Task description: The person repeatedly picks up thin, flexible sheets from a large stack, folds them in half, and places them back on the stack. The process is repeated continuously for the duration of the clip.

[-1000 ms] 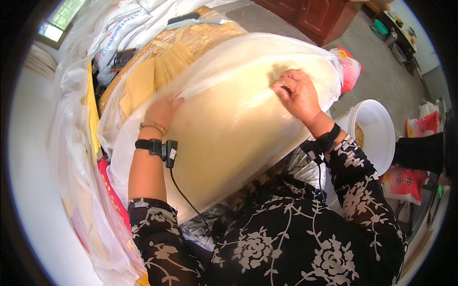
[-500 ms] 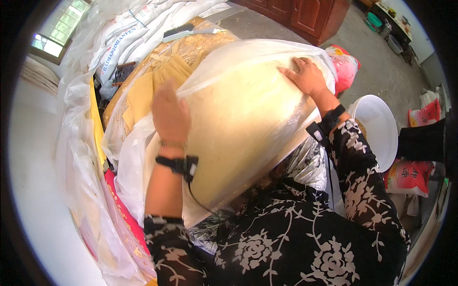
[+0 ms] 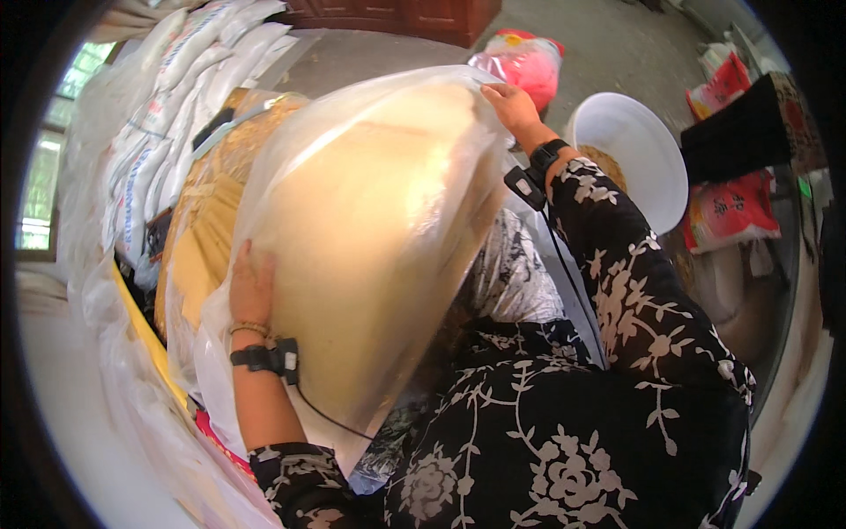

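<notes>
Sheet of plastic (image 3: 370, 203), one: left fingers (image 3: 241, 264) outstretched on it; right fingers (image 3: 499, 91) at edge, grip unclear.

Two hands (image 3: 253, 286) (image 3: 513, 108), one bucket (image 3: 639, 163), three red bags (image 3: 536, 69) (image 3: 726, 86) (image 3: 731, 214) show.

The grey floor (image 3: 608, 53) carries a dark red wooden cabinet (image 3: 405, 18) at the far side and, nearer, a plump red-and-white bag (image 3: 530, 69); to the left, a mottled brown surface (image 3: 271, 109) bears overlapping tan sheets (image 3: 207, 227) and, toward its far end, a dark-bristled brush (image 3: 231, 124)
</notes>
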`<state>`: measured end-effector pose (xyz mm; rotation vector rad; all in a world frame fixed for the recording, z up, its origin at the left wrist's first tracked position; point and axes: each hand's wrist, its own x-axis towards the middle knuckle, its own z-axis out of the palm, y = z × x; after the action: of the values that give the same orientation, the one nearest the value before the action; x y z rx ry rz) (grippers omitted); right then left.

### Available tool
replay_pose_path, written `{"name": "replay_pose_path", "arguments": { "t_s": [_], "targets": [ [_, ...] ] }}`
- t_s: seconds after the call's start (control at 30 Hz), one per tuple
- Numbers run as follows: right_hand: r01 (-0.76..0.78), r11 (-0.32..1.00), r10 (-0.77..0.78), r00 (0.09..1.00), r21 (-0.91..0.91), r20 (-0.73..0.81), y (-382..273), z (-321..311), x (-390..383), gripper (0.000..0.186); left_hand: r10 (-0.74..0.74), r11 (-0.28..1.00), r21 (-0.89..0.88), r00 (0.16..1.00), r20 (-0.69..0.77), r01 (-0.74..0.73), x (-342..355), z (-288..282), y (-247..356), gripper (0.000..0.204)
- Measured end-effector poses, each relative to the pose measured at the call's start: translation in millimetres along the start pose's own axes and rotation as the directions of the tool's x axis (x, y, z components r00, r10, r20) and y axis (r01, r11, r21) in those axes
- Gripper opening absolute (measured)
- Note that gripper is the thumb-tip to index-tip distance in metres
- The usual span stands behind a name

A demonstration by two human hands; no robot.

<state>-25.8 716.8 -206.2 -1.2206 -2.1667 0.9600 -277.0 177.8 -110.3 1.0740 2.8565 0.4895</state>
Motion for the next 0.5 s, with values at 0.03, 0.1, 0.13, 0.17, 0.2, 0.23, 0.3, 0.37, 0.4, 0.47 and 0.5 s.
{"name": "replay_pose_path", "arguments": {
  "t_s": [0.03, 0.1, 0.13, 0.17, 0.2, 0.23, 0.3, 0.37, 0.4, 0.47, 0.5],
  "targets": [
    [-0.031, 0.999, 0.027, 0.995, -0.034, -0.100, 4, -6, -1, 0.066, -0.050, 0.997, -0.050, 0.999, 0.006, 0.050, 4, 0, -2, 0.069],
    [-0.275, 0.934, 0.294, 0.955, 0.229, -0.050, 8, -13, -7, 0.087, -0.073, 0.995, -0.063, 0.996, 0.049, 0.076, 10, 0, -5, 0.069],
    [-0.686, 0.626, 0.633, 0.725, 0.371, 0.272, 4, -11, -4, 0.085, -0.116, 0.991, -0.065, 0.991, 0.068, 0.121, 10, 1, -6, 0.069],
    [-0.723, 0.575, 0.619, 0.690, 0.383, 0.376, 5, -8, -13, 0.086, -0.107, 0.991, -0.079, 0.992, 0.063, 0.112, 11, 1, -7, 0.069],
    [-0.752, 0.516, 0.620, 0.658, 0.410, 0.428, 3, -3, -19, 0.086, -0.104, 0.991, -0.076, 0.992, 0.070, 0.110, 9, 1, -8, 0.069],
    [-0.660, 0.488, 0.426, 0.751, 0.571, 0.505, -1, 5, -24, 0.084, -0.123, 0.989, -0.067, 0.989, 0.081, 0.128, 8, 1, -10, 0.069],
    [-0.514, 0.284, 0.068, 0.853, 0.810, 0.517, -9, 20, -29, 0.081, -0.129, 0.988, -0.080, 0.988, 0.082, 0.136, 6, 0, -13, 0.068],
    [-0.552, 0.169, 0.024, 0.830, 0.817, 0.557, -12, 25, -31, 0.076, -0.102, 0.985, -0.128, 0.992, 0.078, 0.111, 5, -1, -16, 0.068],
    [-0.543, 0.117, -0.042, 0.834, 0.831, 0.551, -13, 25, -31, 0.074, -0.088, 0.990, -0.104, 0.992, 0.089, 0.097, 6, -1, -17, 0.068],
    [-0.499, 0.218, -0.137, 0.835, 0.838, 0.533, -18, 24, -30, 0.077, -0.061, 0.995, -0.068, 0.995, 0.080, 0.066, 8, -2, -19, 0.068],
    [-0.535, 0.208, -0.102, 0.821, 0.819, 0.562, -21, 25, -27, 0.077, -0.089, 0.993, -0.073, 0.991, 0.100, 0.097, 9, -3, -20, 0.068]
  ]
}}
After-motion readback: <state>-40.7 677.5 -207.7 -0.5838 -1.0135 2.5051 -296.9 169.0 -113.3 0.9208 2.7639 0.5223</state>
